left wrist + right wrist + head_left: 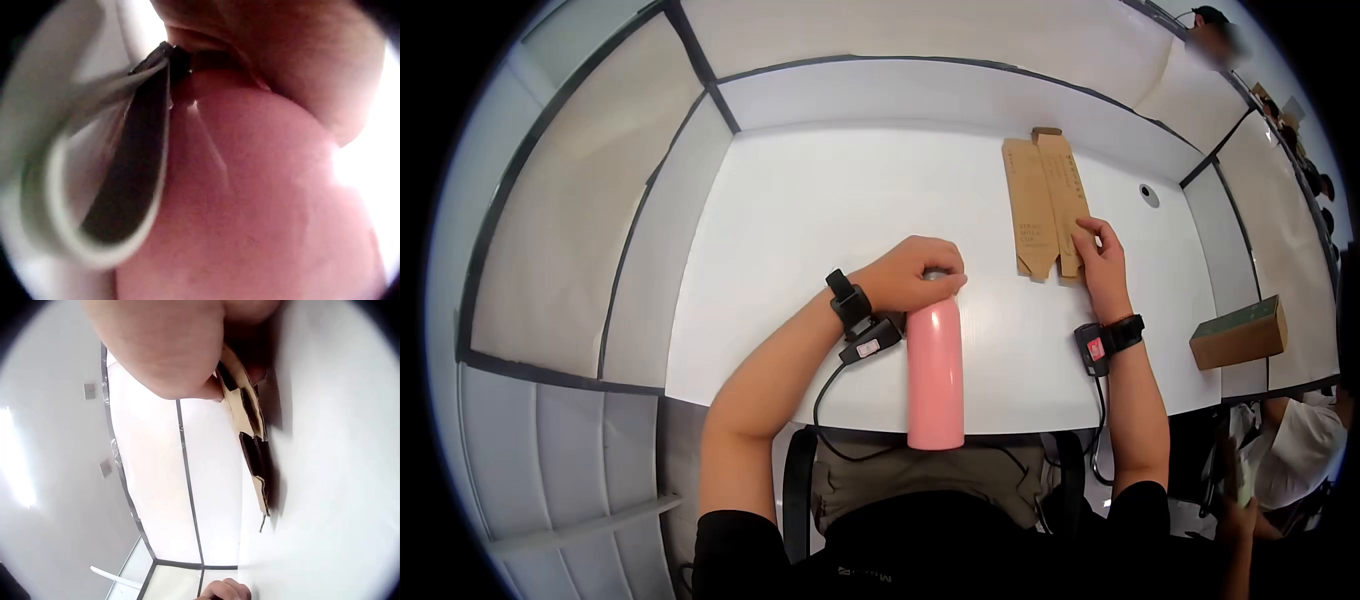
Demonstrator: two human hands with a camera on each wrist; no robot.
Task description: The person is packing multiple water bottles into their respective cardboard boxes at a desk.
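My left hand [912, 275] grips the top of a pink bottle [936, 375], its fingers curled over the cap end. The smooth bottle body points toward me and its base overlaps the table's near edge in the head view. In the left wrist view the pink wall [250, 187] fills much of the picture beside a pale-edged strap loop [103, 253]. Farther right, my right hand [1106, 268] pinches the near right edge of a flattened brown cardboard box [1030, 200] with printing. The right wrist view shows its open folded end [239, 412] at the fingers, low over the white surface.
A brown and green box [1240, 338] sits at the right edge of the white table [820, 190]. Upright panels [850, 90] enclose the back and sides. A round cable hole [1149, 195] lies at the back right. Another person [1295, 445] is beyond the right side.
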